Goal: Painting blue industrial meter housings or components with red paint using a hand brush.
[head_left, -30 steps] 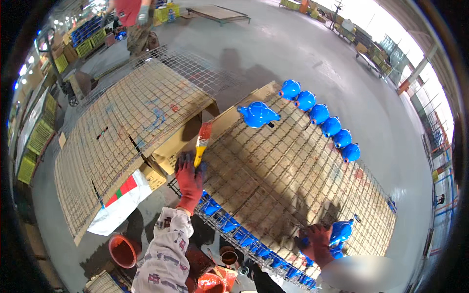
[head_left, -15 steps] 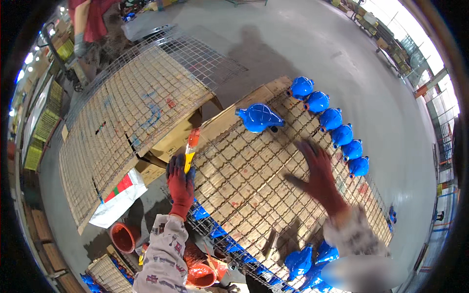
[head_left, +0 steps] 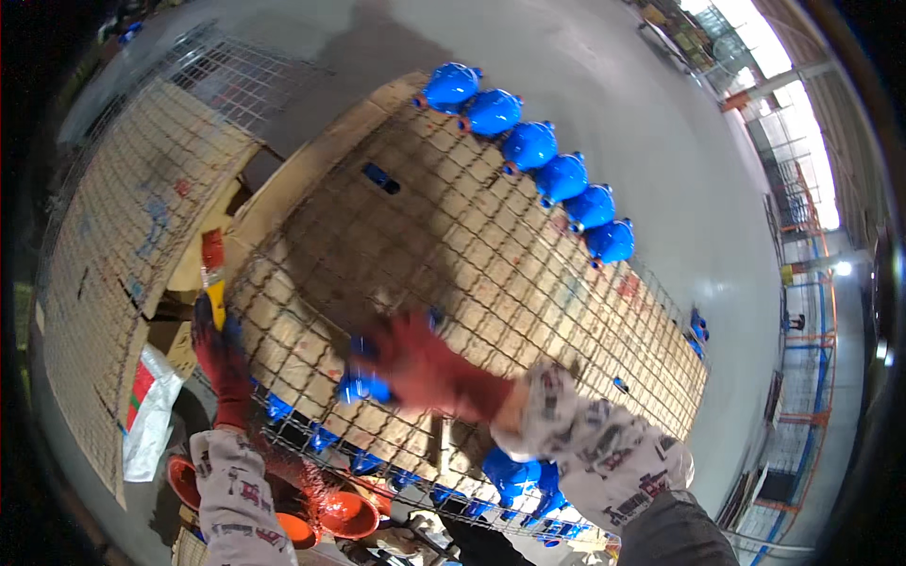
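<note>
Six glossy blue vessels (head_left: pixel 529 147) line the far edge of the mesh-topped surface (head_left: pixel 566 321) in the head view; set right at the rim, they could topple off if knocked. Right hand (head_left: pixel 415 363), blurred, is over another blue piece (head_left: pixel 362 385) toward the near left part of the surface; whether its fingers are spread or gripping, cannot tell. Main risk, judged: a loose hold on a slick coat lets that piece slip, roll or scrape on the wavy wires. Left hand (head_left: pixel 219 363) is curled around the yellow handle of a paintbrush (head_left: pixel 213 274), bristles up, by the left edge; if the bristles are wet, they could drip red or smear a blue coat if the two get close. Right sleeve (head_left: pixel 604 448) is close to a blue cluster (head_left: pixel 512 474), contact unclear, so it might rub that finish. Looks: piece by the right hand is bright blue, mostly covered by the hand, outline smeared, no red on what shows. Paintbrush has a yellow handle, pale band and flat red bristles pointing away from the person.
</note>
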A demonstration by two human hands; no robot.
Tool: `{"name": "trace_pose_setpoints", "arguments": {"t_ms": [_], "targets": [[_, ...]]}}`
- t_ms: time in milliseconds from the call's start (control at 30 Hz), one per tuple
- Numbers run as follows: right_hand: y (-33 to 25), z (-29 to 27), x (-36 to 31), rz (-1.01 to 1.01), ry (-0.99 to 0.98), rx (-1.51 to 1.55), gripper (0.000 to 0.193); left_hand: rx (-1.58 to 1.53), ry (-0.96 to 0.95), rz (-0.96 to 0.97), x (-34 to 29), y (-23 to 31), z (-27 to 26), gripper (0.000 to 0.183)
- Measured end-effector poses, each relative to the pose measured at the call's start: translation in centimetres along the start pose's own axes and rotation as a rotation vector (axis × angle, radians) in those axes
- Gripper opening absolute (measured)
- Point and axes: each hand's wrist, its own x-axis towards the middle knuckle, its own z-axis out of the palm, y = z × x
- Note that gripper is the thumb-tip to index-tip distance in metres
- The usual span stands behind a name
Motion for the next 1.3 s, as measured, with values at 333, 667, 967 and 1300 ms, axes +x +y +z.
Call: {"name": "trace_pose_setpoints", "arguments": {"t_ms": [333, 667, 967, 1300], "targets": [[-6.6, -0.6, -12.0, -0.136, -0.065, 0.403, 0.043, -0.016, 0.043, 0.072, -0.5, -3.5, 0.9, 0.049], [23.1, -5.6, -14.2, 0.815, 0.073, -0.065, 0.086, -0.129, 0.013, 0.003, -0.7, -3.8, 0.7, 0.048], [26.5, 0.4, -10.3, 1.065, 0.282, -0.217, 0.048, -0.025, -0.011, -0.019, -0.5, -3.0, 0.3, 0.048], [-1.4, -1.4, -17.1, 0.677, -0.131, 0.070, 0.058, -0.085, -0.013, -0.020, -0.6, -4.3, 0.8, 0.049]]}}
